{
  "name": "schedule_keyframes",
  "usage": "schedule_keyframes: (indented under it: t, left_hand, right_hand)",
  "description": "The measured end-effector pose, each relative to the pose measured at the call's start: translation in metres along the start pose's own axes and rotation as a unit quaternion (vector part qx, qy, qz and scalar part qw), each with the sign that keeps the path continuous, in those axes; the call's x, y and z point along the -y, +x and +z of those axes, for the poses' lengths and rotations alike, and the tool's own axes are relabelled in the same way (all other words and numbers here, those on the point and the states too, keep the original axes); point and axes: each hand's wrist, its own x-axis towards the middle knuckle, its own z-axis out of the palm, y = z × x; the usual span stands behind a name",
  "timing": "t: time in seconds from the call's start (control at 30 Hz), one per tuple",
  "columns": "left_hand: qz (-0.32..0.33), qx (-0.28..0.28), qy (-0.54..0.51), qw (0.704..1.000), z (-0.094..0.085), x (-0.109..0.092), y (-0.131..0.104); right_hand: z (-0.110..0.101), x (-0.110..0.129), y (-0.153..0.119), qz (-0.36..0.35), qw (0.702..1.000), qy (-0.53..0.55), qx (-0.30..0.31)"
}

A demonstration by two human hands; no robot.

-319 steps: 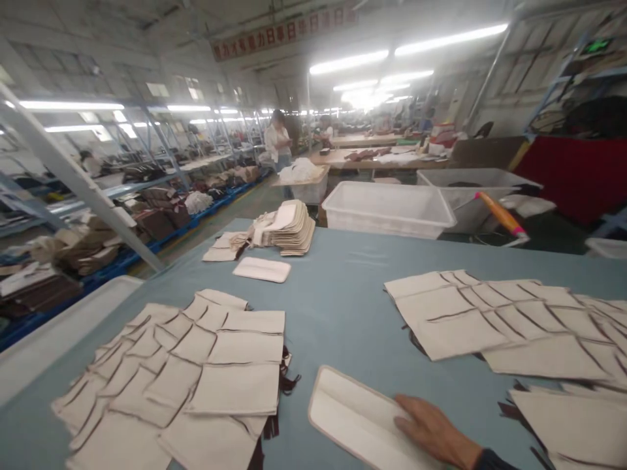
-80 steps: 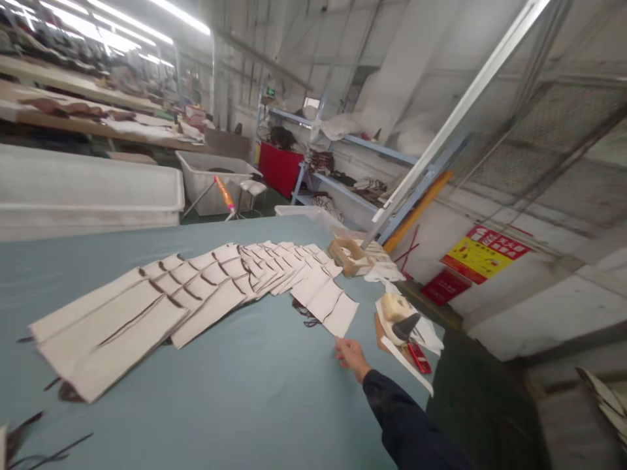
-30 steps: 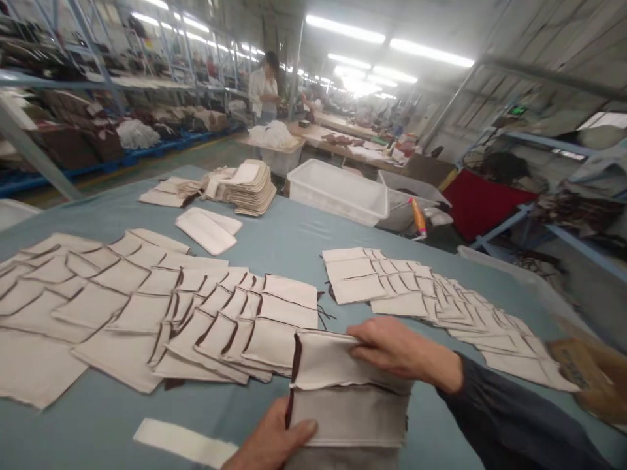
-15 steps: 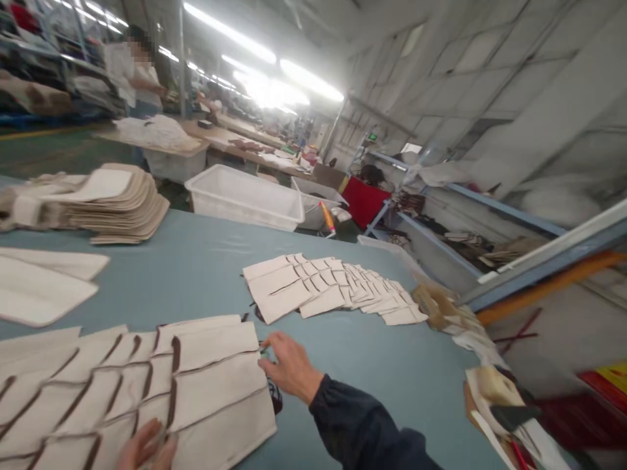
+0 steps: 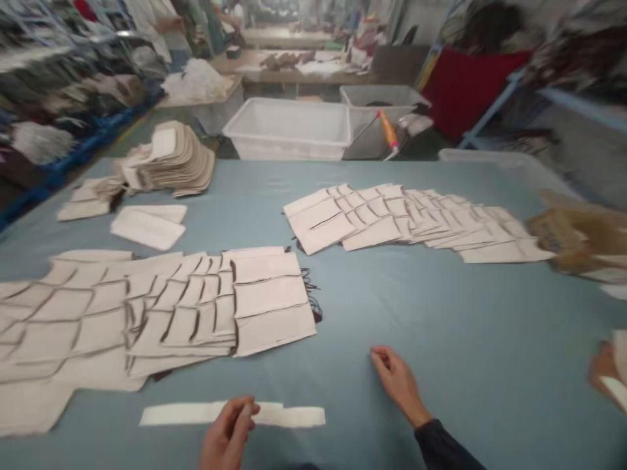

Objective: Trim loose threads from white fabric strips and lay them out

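Over a pale strip (image 5: 304, 416) near the table's front edge is my left hand (image 5: 230, 431), its fingers pinched together; anything between them is too small to name. My right hand (image 5: 394, 378) hovers above bare blue table to the right, fingers curled closed, and what it may hold cannot be made out. Overlapping cream fabric pieces with dark brown edges (image 5: 269, 294) spread across the left side, dark threads at their right end. A second fanned row of cream pieces (image 5: 323, 219) lies farther back on the right.
A tall stack of cream pieces (image 5: 196, 160) and two loose pieces (image 5: 147, 225) lie at the back left. Beyond the table's far edge (image 5: 274, 171) stands a white bin (image 5: 289, 124). A cardboard box (image 5: 563, 238) sits on the right.
The view has turned level and shows more of the near table. Both hands have come away from the left cream pieces, and the pale strip now shows.
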Motion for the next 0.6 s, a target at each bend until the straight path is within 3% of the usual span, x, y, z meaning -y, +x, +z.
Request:
schedule_keyframes:
  t: [0.17,0.3,0.47,0.6]
  left_hand:
    - [-0.064,0.033,-0.026,0.997,0.017,0.009,-0.035]
    - [-0.07,0.011,-0.042,0.997,0.026,0.022,-0.059]
    - [-0.097,-0.043,-0.066,0.992,0.023,0.04,-0.073]
    - [-0.114,-0.068,-0.084,0.988,0.011,0.058,-0.068]
  right_hand:
    - [0.0,-0.013,0.007,0.015,0.999,-0.023,0.021]
    - [-0.009,-0.011,0.016,-0.001,0.995,-0.089,0.05]
    - [-0.004,-0.005,0.021,-0.037,0.99,-0.107,0.084]
    - [0.021,0.024,-0.006,-0.093,0.984,-0.106,0.11]
